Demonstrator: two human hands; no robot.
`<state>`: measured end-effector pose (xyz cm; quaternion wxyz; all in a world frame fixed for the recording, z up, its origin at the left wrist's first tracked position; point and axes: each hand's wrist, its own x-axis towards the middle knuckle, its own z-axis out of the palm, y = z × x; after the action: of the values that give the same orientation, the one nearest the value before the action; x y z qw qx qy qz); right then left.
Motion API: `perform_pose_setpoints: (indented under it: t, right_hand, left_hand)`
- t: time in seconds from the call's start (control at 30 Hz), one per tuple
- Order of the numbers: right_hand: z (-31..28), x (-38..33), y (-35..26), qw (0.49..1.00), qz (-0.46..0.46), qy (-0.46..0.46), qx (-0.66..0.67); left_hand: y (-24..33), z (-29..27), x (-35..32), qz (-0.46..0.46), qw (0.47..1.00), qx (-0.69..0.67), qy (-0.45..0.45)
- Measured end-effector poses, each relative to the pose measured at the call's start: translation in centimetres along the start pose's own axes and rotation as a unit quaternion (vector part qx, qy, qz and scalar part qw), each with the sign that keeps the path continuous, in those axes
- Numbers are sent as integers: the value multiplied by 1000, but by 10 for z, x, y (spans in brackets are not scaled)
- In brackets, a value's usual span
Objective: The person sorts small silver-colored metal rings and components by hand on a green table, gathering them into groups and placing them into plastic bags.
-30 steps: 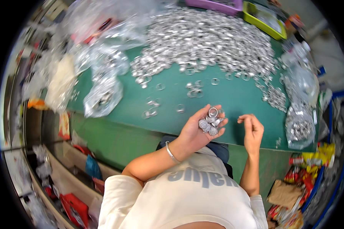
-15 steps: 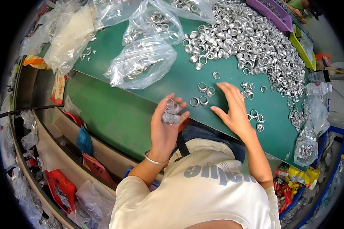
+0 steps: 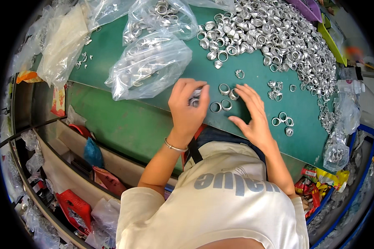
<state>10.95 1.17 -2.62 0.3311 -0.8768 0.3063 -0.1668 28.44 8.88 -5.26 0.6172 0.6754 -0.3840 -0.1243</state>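
My left hand [image 3: 185, 103] is curled around several silver-coloured metal rings [image 3: 195, 99], held just above the table's near edge; motion blurs them. The fingers partly cover the rings. My right hand [image 3: 255, 118] holds nothing, its thumb and fingers apart, low over the green table. Its fingertips are close to a small group of loose rings [image 3: 233, 95] lying between my two hands. A single ring [image 3: 239, 74] rests farther off. To the right of my right hand sit two small clusters, one of openwork rings [image 3: 275, 90] and one of plainer rings [image 3: 283, 118].
A large heap of rings [image 3: 278, 41] covers the far right. Clear plastic bags of rings [image 3: 149, 68] stand at the table's far left. Purple [image 3: 306, 9] and lime-green trays [image 3: 331, 39] line the back right. Below left, a compartmented shelf [image 3: 83, 149] holds a red basket [image 3: 73, 209].
My left hand has moved forward over the table edge and turned, its fingers closing over the rings. My right hand stays open near the loose rings. The view has shifted slightly.
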Motion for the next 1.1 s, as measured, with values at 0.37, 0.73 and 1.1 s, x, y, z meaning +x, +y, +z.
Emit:
perform_pose_setpoints:
  t: [0.37,0.73,1.1]
  right_hand:
    - [-70,-71,34,970,182,160,-7]
    - [-37,-40,45,989,50,113,-84]
    - [-7,-13,33,995,2,90,-29]
  left_hand:
    - [-26,8,10,100,941,304,-110]
    - [-22,-9,15,96,973,169,-128]
    - [-1,-28,3,145,967,158,-141]
